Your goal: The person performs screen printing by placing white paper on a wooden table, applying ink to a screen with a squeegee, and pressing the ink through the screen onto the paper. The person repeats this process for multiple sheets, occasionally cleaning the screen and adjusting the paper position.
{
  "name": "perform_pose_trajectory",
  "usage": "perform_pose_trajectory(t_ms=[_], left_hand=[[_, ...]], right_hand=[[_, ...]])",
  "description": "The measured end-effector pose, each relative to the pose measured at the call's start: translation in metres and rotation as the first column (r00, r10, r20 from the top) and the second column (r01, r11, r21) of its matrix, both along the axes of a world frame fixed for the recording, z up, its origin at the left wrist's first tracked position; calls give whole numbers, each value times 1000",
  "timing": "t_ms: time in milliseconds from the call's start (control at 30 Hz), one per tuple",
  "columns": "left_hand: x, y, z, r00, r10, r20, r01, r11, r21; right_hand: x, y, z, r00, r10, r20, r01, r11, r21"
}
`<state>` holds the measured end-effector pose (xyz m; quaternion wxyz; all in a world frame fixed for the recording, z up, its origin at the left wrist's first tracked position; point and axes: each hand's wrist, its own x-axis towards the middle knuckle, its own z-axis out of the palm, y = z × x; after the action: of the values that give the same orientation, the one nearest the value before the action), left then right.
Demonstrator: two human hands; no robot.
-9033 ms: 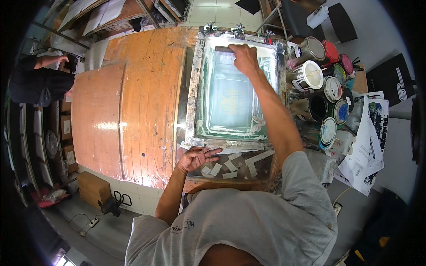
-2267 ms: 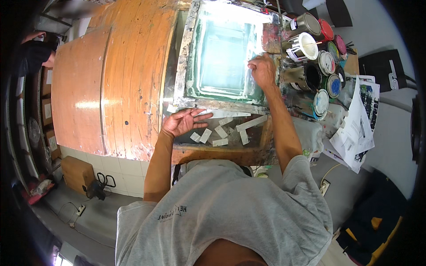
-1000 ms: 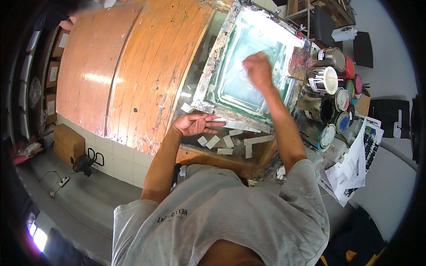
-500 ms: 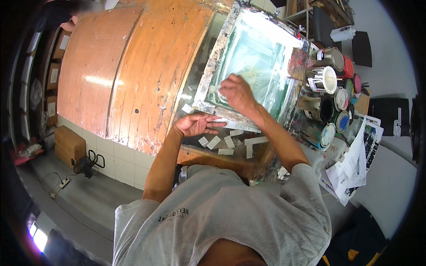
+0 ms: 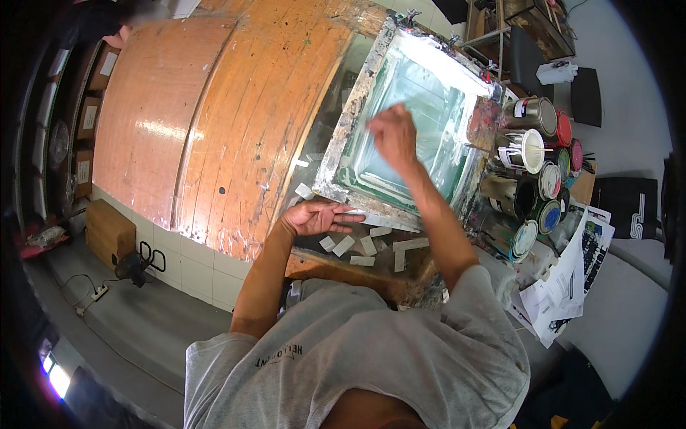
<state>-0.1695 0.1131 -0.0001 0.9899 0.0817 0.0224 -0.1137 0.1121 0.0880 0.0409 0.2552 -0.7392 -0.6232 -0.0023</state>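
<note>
A screen-printing frame (image 5: 349, 120) with green mesh lies on the long wooden table (image 5: 236, 107). My left hand (image 5: 314, 217) rests flat, fingers spread, on the frame's near edge. My right hand (image 5: 393, 136) is over the middle of the mesh, fingers bunched; whether it holds something I cannot tell. Several pale tape strips (image 5: 368, 245) lie stuck on the table's front edge just right of my left hand.
Several open paint cans (image 5: 532, 161) crowd the right side of the frame. Printed papers (image 5: 572, 279) hang off the right end. A wooden box (image 5: 107, 229) and a power strip with cable (image 5: 96, 292) sit on the floor at left.
My right hand moved from the frame's right side to lower over the mesh, then back up to its middle. My left hand stayed on the near edge. The camera view tilted.
</note>
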Motion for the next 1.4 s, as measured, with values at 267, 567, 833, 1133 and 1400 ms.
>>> perform_pose_trajectory(t_ms=[267, 567, 833, 1133, 1400], left_hand=[[0, -2, -3, 997, -9, -80, 8, 1000, -16], [-2, -2, -1, 999, 8, -42, -10, 999, -39], [2, 2, 2, 999, -23, -45, 23, 1000, -12], [0, -1, 2, 996, -6, -84, 4, 1000, -29], [4, 1, 5, 997, -11, -76, 7, 999, -47]], right_hand=[[87, 71, 0, 965, -220, 141, 222, 975, 0], [-14, -5, -3, 992, -126, -31, 127, 992, 29], [95, 76, -4, 925, -287, 250, 308, 950, -52], [-15, -6, 4, 994, -101, -32, 101, 995, -14], [93, 61, -9, 925, -357, 134, 355, 934, 37]])
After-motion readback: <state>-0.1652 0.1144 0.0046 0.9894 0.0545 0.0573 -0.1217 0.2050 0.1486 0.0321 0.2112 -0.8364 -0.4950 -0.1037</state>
